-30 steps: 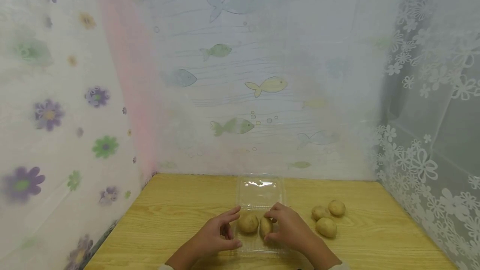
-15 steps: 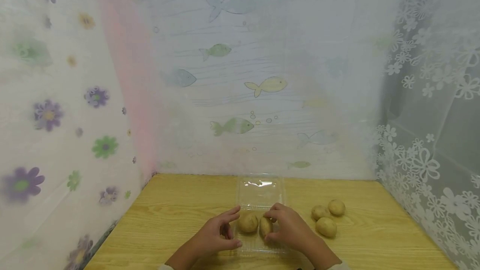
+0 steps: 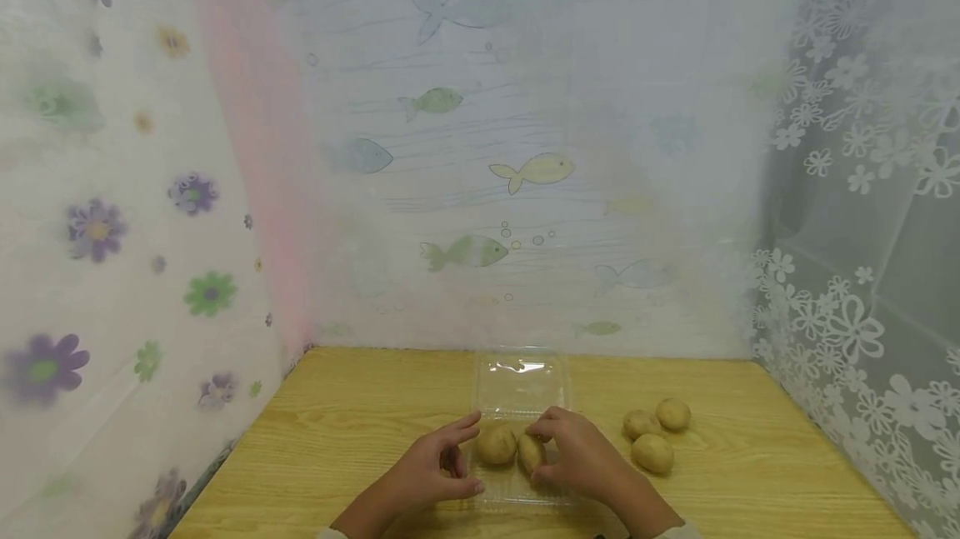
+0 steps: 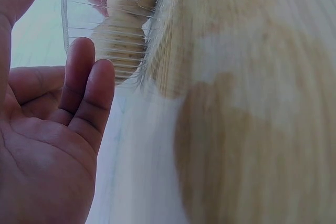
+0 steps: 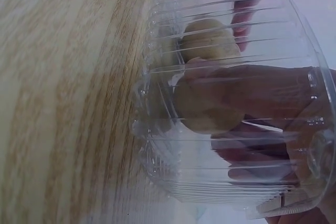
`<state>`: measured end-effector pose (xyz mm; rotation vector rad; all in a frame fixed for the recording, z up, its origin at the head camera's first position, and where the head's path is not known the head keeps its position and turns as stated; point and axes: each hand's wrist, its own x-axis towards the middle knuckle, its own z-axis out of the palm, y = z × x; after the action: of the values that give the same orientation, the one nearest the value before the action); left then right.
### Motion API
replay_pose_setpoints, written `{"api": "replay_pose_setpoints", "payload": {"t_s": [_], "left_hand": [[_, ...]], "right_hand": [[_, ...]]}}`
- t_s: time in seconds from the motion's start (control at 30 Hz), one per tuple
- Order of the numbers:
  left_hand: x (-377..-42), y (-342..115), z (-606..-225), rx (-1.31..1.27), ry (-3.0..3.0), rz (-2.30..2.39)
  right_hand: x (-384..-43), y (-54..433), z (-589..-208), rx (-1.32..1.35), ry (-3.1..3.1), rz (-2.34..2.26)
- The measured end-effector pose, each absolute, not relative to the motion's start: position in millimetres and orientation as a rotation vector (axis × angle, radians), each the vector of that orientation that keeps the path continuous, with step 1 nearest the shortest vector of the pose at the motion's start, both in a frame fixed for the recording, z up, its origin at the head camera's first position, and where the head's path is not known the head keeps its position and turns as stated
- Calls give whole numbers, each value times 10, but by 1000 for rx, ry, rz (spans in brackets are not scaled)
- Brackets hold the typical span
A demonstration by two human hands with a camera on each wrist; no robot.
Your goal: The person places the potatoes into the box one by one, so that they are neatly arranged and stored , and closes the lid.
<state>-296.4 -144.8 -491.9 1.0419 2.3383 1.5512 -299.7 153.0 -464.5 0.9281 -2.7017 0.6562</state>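
A clear plastic clamshell container (image 3: 506,492) sits on the table with its lid (image 3: 522,387) laid back. Inside lie two potatoes, a round potato (image 3: 496,446) on the left and a narrower-looking potato (image 3: 532,454) on the right. My right hand (image 3: 581,457) pinches the right potato between thumb and fingers; through the ribbed wall in the right wrist view, those fingers (image 5: 262,95) reach around that potato (image 5: 210,114). At the container's left side is my left hand (image 3: 431,466), thumb and fingers spread along its rim. In the left wrist view its fingers (image 4: 94,95) hold no potato.
To the right, several centimetres from the container, three loose potatoes (image 3: 653,453) lie close together on the wooden table (image 3: 360,397). Patterned sheets surround the table: a fish-print sheet (image 3: 540,106) behind, flowered ones on both sides.
The right potato has shifted slightly left and its far end leans toward the round potato, with my right hand still gripping it. My left hand stays where it was.
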Motion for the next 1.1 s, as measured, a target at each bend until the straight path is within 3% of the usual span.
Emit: {"api": "replay_pose_setpoints", "payload": {"t_s": [1.1], "left_hand": [[-2956, -1443, -4871, 1036, 2291, 1575]], "right_hand": [[-2996, 1559, -4618, 1013, -2661, 647]]}}
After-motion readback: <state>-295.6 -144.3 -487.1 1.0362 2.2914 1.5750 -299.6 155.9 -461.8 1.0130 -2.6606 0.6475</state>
